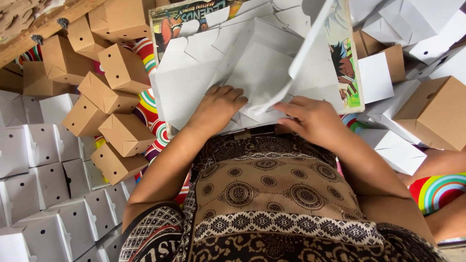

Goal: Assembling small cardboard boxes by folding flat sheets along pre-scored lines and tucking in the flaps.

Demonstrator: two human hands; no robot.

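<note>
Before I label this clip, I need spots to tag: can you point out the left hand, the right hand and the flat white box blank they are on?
left hand [219,105], head view, back of the hand.
right hand [313,119], head view, back of the hand.
flat white box blank [264,73], head view, middle panel.

Board mostly hidden under white cardboard blanks (top cut off).

White flat box blank, partly folded, 1 flap raised, on lap board.
</note>
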